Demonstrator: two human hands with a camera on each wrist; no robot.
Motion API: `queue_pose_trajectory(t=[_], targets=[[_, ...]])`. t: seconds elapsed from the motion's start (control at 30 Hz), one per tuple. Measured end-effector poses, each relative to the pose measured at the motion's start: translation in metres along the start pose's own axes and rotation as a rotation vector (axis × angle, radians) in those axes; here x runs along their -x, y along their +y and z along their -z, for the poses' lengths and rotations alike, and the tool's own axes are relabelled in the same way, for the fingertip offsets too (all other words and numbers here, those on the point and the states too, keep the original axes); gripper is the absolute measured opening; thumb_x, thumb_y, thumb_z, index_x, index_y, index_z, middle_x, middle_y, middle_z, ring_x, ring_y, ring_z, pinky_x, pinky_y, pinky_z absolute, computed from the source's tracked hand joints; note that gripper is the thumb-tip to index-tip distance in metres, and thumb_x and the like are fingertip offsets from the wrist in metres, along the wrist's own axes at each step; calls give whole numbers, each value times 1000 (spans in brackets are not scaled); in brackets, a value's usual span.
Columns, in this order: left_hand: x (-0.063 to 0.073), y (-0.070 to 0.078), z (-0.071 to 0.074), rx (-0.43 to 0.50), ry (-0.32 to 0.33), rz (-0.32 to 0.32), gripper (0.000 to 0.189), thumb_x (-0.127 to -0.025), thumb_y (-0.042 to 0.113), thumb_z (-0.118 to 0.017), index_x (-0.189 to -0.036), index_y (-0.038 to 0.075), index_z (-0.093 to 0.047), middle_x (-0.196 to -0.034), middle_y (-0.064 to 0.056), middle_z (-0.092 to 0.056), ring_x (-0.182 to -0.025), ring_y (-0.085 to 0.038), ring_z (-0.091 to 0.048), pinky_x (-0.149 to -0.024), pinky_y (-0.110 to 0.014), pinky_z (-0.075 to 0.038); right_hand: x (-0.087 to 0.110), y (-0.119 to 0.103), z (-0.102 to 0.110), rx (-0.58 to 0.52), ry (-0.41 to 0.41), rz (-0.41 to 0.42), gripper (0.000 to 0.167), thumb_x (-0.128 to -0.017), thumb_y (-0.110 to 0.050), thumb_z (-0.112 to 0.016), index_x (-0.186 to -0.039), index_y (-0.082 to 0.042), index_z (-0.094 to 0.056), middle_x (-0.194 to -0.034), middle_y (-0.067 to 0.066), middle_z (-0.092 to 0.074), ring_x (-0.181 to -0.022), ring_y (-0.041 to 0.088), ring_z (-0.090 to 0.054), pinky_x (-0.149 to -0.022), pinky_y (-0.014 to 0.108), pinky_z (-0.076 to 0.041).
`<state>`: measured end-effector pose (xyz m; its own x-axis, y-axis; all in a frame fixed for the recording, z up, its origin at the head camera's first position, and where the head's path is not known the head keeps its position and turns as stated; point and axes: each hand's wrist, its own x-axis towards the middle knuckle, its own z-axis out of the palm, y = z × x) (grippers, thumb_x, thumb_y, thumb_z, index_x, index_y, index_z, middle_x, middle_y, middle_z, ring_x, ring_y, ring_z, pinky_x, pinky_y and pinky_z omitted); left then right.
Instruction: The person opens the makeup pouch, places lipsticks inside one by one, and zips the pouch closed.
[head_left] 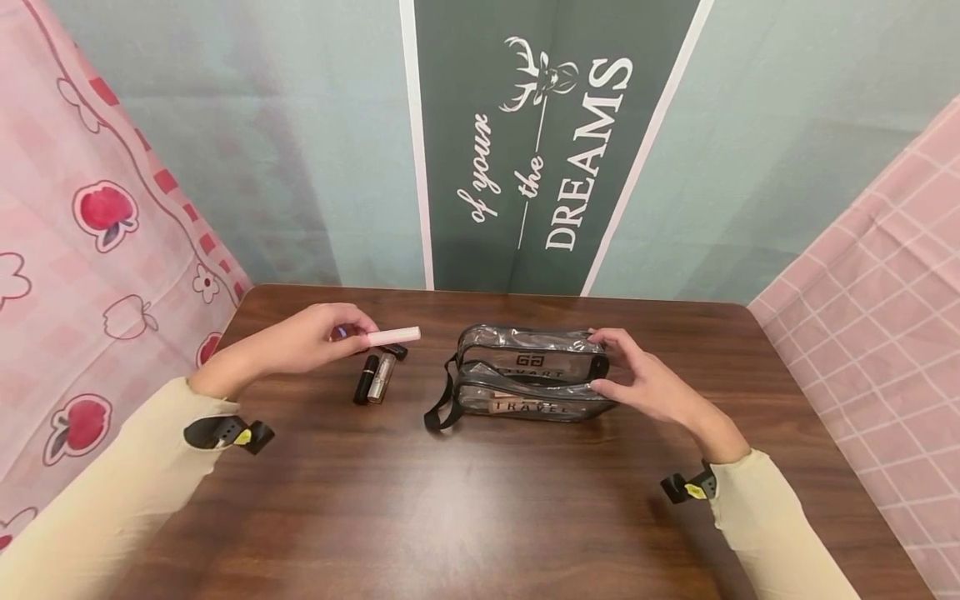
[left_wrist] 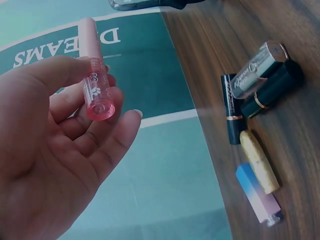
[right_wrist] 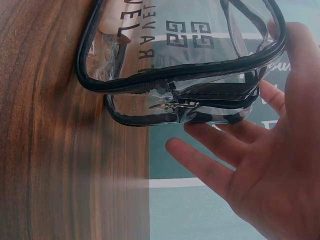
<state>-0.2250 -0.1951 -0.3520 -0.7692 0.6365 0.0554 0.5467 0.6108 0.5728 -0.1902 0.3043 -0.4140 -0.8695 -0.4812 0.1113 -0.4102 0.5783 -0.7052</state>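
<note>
My left hand [head_left: 315, 340] pinches a pink lip gloss tube [head_left: 397, 336] between thumb and fingers, raised over the table. In the left wrist view, the lip gloss [left_wrist: 100, 95] has a clear pink body with white print and a pale pink cap. A clear travel pouch [head_left: 532, 407] with black trim and its top open stands on the table to the right. My right hand [head_left: 656, 387] holds the pouch at its right end, thumb on the near side and fingers on the far side. Through the plastic, a beige item [right_wrist: 114, 22] shows inside.
Below my left hand lie a black lipstick [head_left: 365, 379], a silver one [head_left: 381, 379] and more lipsticks, including a gold tube [left_wrist: 260, 162] and a blue-to-pink tube [left_wrist: 257, 192]. The pouch's black strap [head_left: 442, 417] points left. Printed curtains surround the wooden table [head_left: 450, 517].
</note>
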Motion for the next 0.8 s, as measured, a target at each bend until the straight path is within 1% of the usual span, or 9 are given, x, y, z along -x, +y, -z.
queue_pose_trajectory(t=[0.13,0.3,0.4,0.5,0.7,0.8], targets=[[-6,7,0,2,-5,-15,9,-98,8,-68,-105,9,-73,-90,3,-65,-74,-13,-51,-66,-28,-45,1,-1,0,8,1,-5,61,-93,-8,-75,-141,-12,-39,-153,20,-43,-127,45,-55,-91,58,-53],[-13,15,-2,16,-23,-35,11,-97,7,-68,-107,8,-73,-90,2,-65,-73,-16,-52,-64,-28,-45,2,-1,-1,11,1,-5,61,-93,-8,-75,-141,-12,-38,-152,21,-43,-128,46,-54,-91,58,-52],[-18,18,-4,15,-41,-43,11,-98,7,-67,-107,7,-72,-91,3,-65,-75,-15,-53,-66,-28,-46,2,-1,-2,0,1,0,61,-93,-7,-74,-141,-11,-38,-153,22,-42,-128,46,-53,-92,58,-52],[-22,21,-6,3,-58,-54,11,-99,8,-66,-109,7,-71,-89,4,-63,-73,-13,-52,-65,-28,-45,2,-1,-3,-2,0,3,60,-93,-7,-74,-141,-11,-38,-153,22,-42,-128,46,-54,-91,57,-52],[-34,32,-9,-27,-42,-118,9,-97,8,-68,-105,8,-72,-86,4,-60,-69,-12,-49,-63,-28,-43,3,-1,-3,11,8,2,60,-93,-8,-74,-141,-12,-38,-152,21,-44,-127,45,-54,-91,56,-53],[-40,39,-11,-12,-39,-116,9,-97,9,-69,-105,7,-72,-85,3,-60,-67,-12,-51,-61,-28,-45,3,-1,-3,2,10,2,61,-93,-7,-74,-141,-11,-38,-151,21,-44,-127,46,-54,-91,57,-53]])
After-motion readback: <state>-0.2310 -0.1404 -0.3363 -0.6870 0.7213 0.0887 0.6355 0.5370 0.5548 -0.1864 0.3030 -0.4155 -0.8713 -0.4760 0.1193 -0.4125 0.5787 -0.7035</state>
